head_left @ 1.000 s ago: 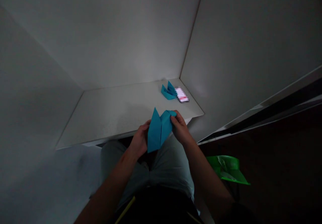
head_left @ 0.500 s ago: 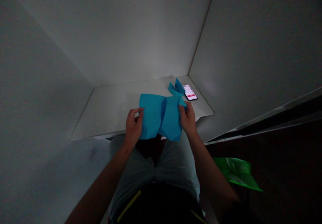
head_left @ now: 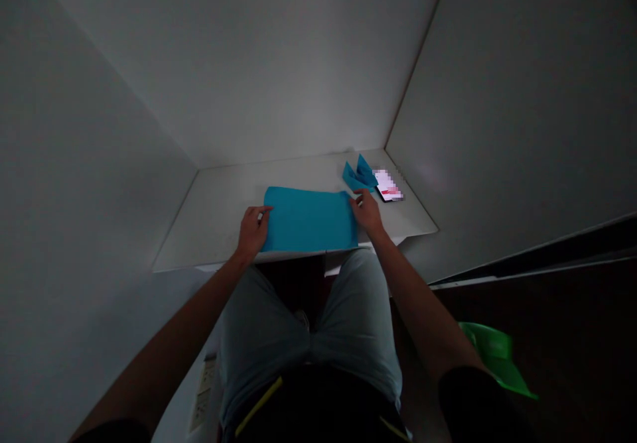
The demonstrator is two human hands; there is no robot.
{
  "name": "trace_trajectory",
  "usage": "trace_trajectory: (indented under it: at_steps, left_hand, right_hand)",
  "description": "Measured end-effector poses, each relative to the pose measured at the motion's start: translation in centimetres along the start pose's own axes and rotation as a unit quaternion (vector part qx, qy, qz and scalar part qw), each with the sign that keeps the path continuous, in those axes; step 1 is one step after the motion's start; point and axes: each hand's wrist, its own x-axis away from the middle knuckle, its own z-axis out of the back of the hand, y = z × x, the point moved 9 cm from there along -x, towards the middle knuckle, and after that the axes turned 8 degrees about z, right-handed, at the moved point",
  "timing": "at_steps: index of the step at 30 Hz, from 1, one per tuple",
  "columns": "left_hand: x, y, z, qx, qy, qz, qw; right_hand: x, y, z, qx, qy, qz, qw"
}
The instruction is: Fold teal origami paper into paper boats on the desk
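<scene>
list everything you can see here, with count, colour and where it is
paper sheet: one, blue, flat on the desk at its near edge
folded paper: one, blue, back right of the desk, beside the phone
phone: one, dark with a lit screen, back right corner of the desk
desk: one, white, ahead of the person
green object: one, on the dark floor at right, kind unclear
trousers: one pair, grey, below the desk edge
left hand: touching the sheet's left edge
right hand: touching the sheet's right edge

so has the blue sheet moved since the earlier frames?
Yes. Down and forward: the blue sheet was held up, folded, over the front edge of the desk; now it lies flat on top, behind that edge.
</scene>
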Motion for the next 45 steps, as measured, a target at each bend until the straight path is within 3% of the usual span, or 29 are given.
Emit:
trace_trajectory:
  at_steps: [2,5,7,9,11,14,17,20,26,31,35,39,42,45]
  left_hand:
    - [-0.8,-1.1,-0.7,-0.065,-0.014,0.025,0.998]
    - [-1.0,-0.9,-1.5,-0.196,0.002,0.034,0.98]
    - [-0.5,0.8,-3.2,-0.243,-0.001,-0.012,0.97]
    - [0.3,2.7,-6.4,-0.24,-0.06,-0.077,0.966]
    - [0.9,3.4,-9.4,-0.236,-0.11,-0.092,0.961]
    - [1.0,2.7,-11.8,-0.251,-0.13,-0.071,0.957]
    - [1.1,1.8,-12.5,-0.268,-0.139,-0.085,0.949]
    - [0.5,0.2,-11.4,-0.285,-0.134,-0.076,0.946]
    - [-2.5,-4.3,-7.2,-0.314,-0.102,-0.001,0.944]
    - [-4.1,-5.4,-6.7,-0.342,-0.12,0.007,0.932]
    - [-5.0,-2.8,-7.3,-0.357,-0.091,0.011,0.93]
    - [-3.8,1.7,-10.3,-0.31,-0.11,-0.017,0.944]
    - [-2.5,2.4,-11.9,-0.284,-0.1,0.031,0.953]
    - [-1.9,1.8,-11.9,-0.276,-0.062,0.023,0.959]
  right_hand:
    - [0.5,-2.5,-1.4,0.047,-0.011,0.058,0.997]
    - [3.1,-7.3,-6.5,0.079,-0.162,0.183,0.966]
    - [5.0,-9.1,-9.2,0.093,-0.23,0.226,0.942]
    - [5.9,-9.7,-11.0,0.109,-0.27,0.227,0.929]
    - [5.7,-9.5,-11.9,0.13,-0.283,0.206,0.928]
    - [4.0,-8.9,-12.5,0.166,-0.266,0.166,0.935]
    - [2.2,-8.8,-13.6,0.176,-0.249,0.16,0.939]
    - [0.9,-8.1,-14.9,0.167,-0.251,0.175,0.937]
    - [-1.8,-3.0,-13.5,0.169,-0.242,0.152,0.943]
    - [-2.1,-1.2,-12.7,0.185,-0.244,0.141,0.942]
    - [-1.1,-2.0,-12.8,0.194,-0.21,0.111,0.952]
    - [0.7,-2.8,-11.9,0.206,-0.182,0.073,0.959]
    - [2.2,-3.5,-11.4,0.194,-0.206,0.088,0.955]
    - [3.0,-3.9,-10.7,0.153,-0.215,0.12,0.957]
